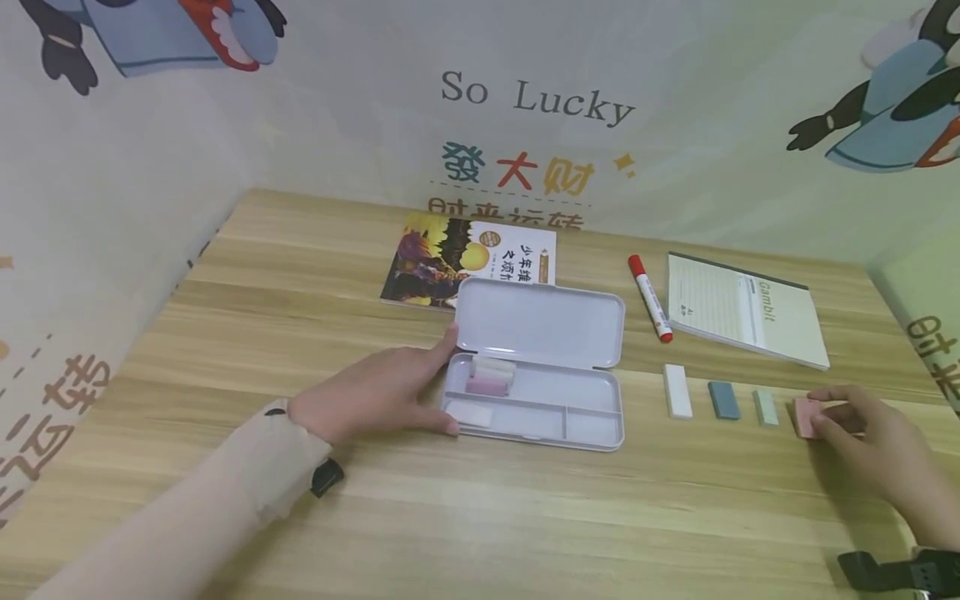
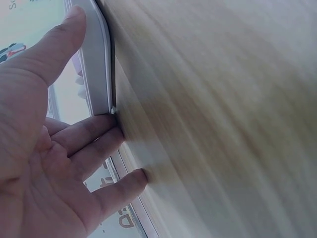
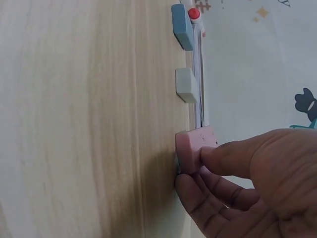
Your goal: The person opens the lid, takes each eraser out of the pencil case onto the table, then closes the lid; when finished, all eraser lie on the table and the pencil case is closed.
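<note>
A white pencil case (image 1: 592, 383) lies with its lid raised on the table. In its back compartment are a whitish block and a pink block (image 1: 487, 384); a white block (image 1: 469, 413) lies in the front left one. My left hand (image 1: 375, 392) rests against the case's left end, thumb at the front corner and fingers by the hinge. At the far right, my right hand (image 1: 873, 429) pinches a pink eraser (image 3: 185, 151) between thumb and fingers. Left of it stand a pale green eraser (image 1: 766, 407), a blue eraser (image 1: 724, 400) and a white eraser (image 1: 677, 392) in a row.
Behind the raised lid lies a book (image 1: 435, 258) with a colourful cover. A marker with red ends (image 1: 649, 297) and a notepad (image 1: 750, 308) lie behind the eraser row. A printed cloth (image 1: 337, 125) hangs along the table's back edge.
</note>
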The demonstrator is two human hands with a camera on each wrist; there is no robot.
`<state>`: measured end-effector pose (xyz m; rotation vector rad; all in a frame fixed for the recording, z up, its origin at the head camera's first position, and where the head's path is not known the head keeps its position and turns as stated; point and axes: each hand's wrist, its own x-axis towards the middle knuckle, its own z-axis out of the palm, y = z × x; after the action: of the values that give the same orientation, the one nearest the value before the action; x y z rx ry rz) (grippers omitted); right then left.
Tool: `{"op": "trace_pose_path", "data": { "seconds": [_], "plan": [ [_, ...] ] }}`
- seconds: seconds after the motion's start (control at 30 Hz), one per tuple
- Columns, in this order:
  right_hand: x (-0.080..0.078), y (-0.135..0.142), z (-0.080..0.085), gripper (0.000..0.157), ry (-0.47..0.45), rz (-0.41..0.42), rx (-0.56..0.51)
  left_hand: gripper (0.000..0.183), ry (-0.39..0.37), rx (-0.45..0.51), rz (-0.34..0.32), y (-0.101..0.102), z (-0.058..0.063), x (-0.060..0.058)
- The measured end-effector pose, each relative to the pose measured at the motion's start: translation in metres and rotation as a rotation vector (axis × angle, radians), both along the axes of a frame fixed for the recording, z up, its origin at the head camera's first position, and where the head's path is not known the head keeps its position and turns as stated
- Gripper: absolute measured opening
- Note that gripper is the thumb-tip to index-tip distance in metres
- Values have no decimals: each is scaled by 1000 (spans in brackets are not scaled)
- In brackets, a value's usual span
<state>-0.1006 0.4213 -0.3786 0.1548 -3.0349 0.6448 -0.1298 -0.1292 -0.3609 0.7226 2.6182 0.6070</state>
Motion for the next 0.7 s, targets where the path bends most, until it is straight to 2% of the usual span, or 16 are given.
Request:
{"op": "trace_pose_path", "data": {
  "seconds": [0.27, 0.7],
  "plan": [
    [-3, 1, 1, 28, -48, -13, 5, 122, 6, 0, -4, 1, 1, -2],
    [-2, 5, -7, 30, -46, 5, -8, 122, -9, 8, 8, 0, 0, -1]
  ]
}}
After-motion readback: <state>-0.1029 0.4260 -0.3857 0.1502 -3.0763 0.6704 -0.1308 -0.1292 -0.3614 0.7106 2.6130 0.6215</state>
